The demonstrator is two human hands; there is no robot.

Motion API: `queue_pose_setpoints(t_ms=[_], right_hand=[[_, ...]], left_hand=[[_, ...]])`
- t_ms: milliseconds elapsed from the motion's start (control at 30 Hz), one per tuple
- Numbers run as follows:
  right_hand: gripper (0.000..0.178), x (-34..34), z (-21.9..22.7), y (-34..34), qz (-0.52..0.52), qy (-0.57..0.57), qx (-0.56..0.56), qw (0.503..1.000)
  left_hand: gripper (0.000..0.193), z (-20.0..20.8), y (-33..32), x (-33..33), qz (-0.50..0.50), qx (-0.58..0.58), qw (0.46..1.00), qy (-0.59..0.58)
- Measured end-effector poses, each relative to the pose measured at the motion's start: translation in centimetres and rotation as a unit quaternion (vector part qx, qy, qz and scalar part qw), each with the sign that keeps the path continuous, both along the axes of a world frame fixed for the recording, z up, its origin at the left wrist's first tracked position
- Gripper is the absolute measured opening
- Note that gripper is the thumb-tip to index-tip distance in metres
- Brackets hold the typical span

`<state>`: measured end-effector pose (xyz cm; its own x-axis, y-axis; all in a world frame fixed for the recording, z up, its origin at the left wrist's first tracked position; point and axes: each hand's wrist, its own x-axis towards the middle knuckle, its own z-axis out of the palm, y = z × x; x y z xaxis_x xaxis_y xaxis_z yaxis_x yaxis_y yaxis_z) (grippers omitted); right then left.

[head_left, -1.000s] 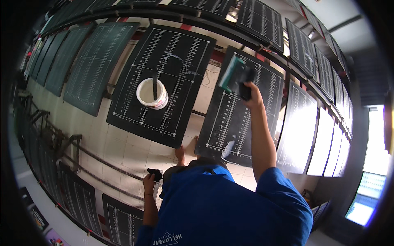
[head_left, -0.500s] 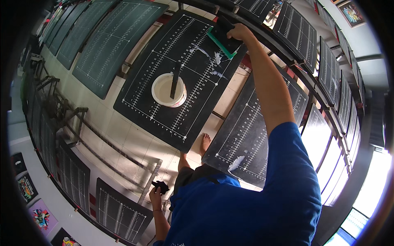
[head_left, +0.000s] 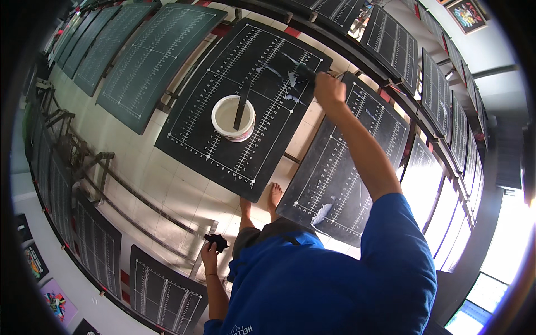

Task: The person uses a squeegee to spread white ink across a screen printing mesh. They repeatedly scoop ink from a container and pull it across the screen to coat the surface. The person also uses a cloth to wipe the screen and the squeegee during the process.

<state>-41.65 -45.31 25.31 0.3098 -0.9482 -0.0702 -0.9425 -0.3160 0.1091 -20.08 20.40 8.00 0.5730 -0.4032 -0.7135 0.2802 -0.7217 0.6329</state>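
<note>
In the head view, the person's right hand point(head_left: 330, 89) reaches out over the far right corner of a black gridded board point(head_left: 223, 162), its fingers clamped on a dark tool point(head_left: 305, 71); the tool blurs into the black surface, so whether its edge touches the board cannot be told; pale smears point(head_left: 291, 78) lie just beside it; nearer the person, a white bucket point(head_left: 241, 135) stands on the same board, a dark stick point(head_left: 240, 109) leaning in it; the left hand point(head_left: 209, 255), low and well apart from the board, has its fingers closed around a bunched black cloth point(head_left: 218, 241); to the right, a second gridded board point(head_left: 349, 173) bears a whitish patch point(head_left: 322, 213) near its closest edge.
</note>
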Motion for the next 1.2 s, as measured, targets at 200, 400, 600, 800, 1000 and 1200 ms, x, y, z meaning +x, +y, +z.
queue_pose_setpoints(t_ms=[200, 400, 600, 800, 1000, 1200], right_hand=[[0.026, -14.4, 5.4, 5.1, -0.109, -0.133, -0.074, 0.982], [0.023, -24.5, 1.9, 18.1, -0.195, -0.091, -0.077, 0.974], [0.041, -19.7, 0.2, 32.8, -0.150, -0.190, -0.083, 0.967], [0.039, -16.1, 0.7, 43.3, -0.119, -0.197, -0.012, 0.973], [0.036, -15.9, 1.8, 45.0, -0.090, -0.199, -0.011, 0.976], [0.036, -16.3, 2.7, 46.1, -0.050, -0.202, 0.009, 0.978]], left_hand=[[0.026, -1.7, -0.4, 3.2, -0.033, -0.009, 0.999, 0.036], [0.026, -2.9, -5.5, 6.5, -0.170, -0.024, 0.984, 0.045], [0.034, -6.1, -12.0, 9.1, -0.305, -0.122, 0.944, -0.031], [0.029, -4.1, -19.7, 1.6, -0.428, -0.101, 0.894, 0.085], [0.027, -2.2, -21.7, -14.2, -0.377, -0.111, 0.762, 0.514], [0.026, -1.8, -22.6, -19.6, -0.390, -0.062, 0.767, 0.507]])
